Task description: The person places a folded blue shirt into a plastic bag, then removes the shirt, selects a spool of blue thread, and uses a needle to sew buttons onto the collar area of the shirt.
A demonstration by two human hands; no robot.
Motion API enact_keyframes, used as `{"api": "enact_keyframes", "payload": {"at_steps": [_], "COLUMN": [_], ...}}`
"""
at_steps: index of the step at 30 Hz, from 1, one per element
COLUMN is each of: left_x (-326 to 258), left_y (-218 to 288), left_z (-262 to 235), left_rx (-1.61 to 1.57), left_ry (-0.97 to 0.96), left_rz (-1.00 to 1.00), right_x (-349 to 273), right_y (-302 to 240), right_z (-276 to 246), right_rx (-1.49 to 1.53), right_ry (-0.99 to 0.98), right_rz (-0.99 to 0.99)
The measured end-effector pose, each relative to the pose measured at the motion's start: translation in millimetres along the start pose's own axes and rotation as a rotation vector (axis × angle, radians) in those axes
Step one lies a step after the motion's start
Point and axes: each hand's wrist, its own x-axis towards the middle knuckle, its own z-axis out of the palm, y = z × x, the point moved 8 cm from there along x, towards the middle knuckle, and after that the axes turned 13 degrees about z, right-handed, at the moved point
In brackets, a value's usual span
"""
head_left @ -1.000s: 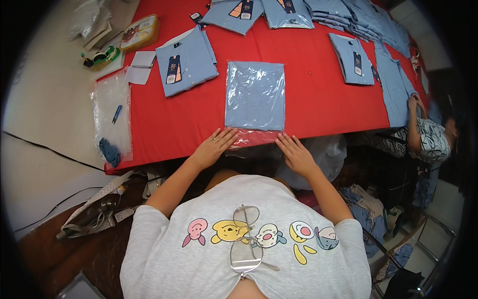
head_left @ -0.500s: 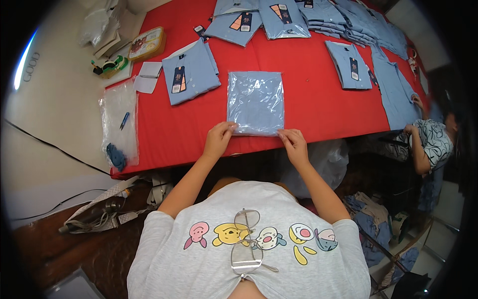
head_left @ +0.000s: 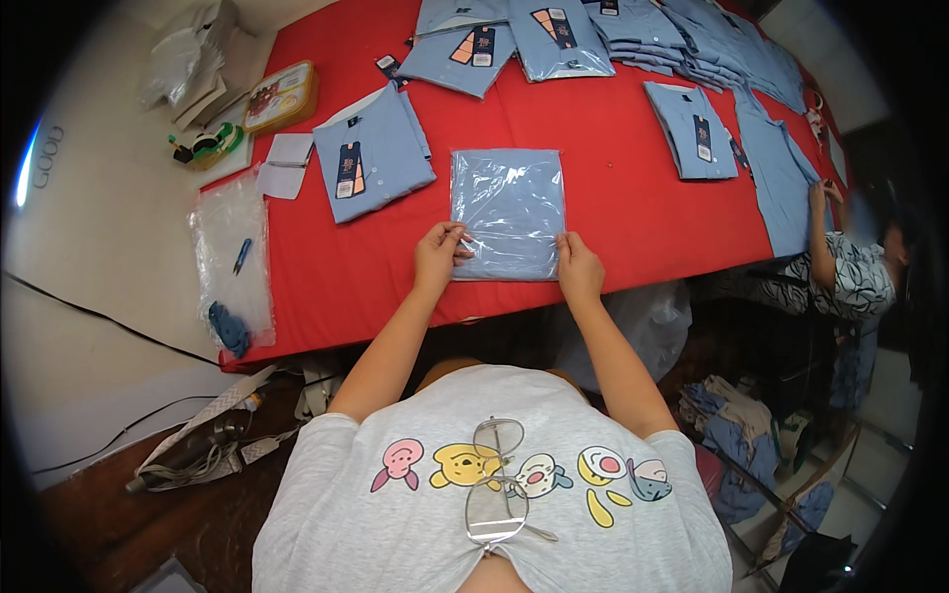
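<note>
At the frame's centre, a glossy clear bag [head_left: 509, 178] encases flat, rectangular blue cloth [head_left: 506, 210] on red fabric [head_left: 652, 229]; the left hand [head_left: 439, 255] and right hand [head_left: 580, 267], apart, pinch the bag's film at opposite edges.

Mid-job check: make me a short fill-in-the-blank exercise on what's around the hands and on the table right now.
1. Between the left hand and the right hand lies a bagged garment whose color is ____.
2. The tablecloth underneath it is ____ in color.
3. The small blue tool rests on clear plastic at the tablecloth's ____ side.
4. A co-worker in a patterned top is on the wearer's ____ side.

Missing words: blue; red; left; right.
</note>
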Motion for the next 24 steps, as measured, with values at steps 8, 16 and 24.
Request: {"api": "enact_keyframes", "payload": {"at_steps": [8, 16, 24], "left_x": [1.5, 11.1, 23.8], "left_y": [11.9, 5.3, 29.3], "left_z": [4.1, -4.0, -4.1], "left_rx": [0.215, 0.035, 0.086], "left_ry": [0.146, 0.068, 0.038], "left_rz": [-0.034, 0.009, -0.153], "right_x": [12.9, -33.8, -63.5], "right_y": [-6.5, -73.1, -91.1], "right_z": [2.7, -9.9, 63.1], "right_rx": [-0.188, 0.048, -0.262], "right_ry": [-0.001, 0.074, -0.239], "right_rz": [0.166, -0.621, -0.789]}}
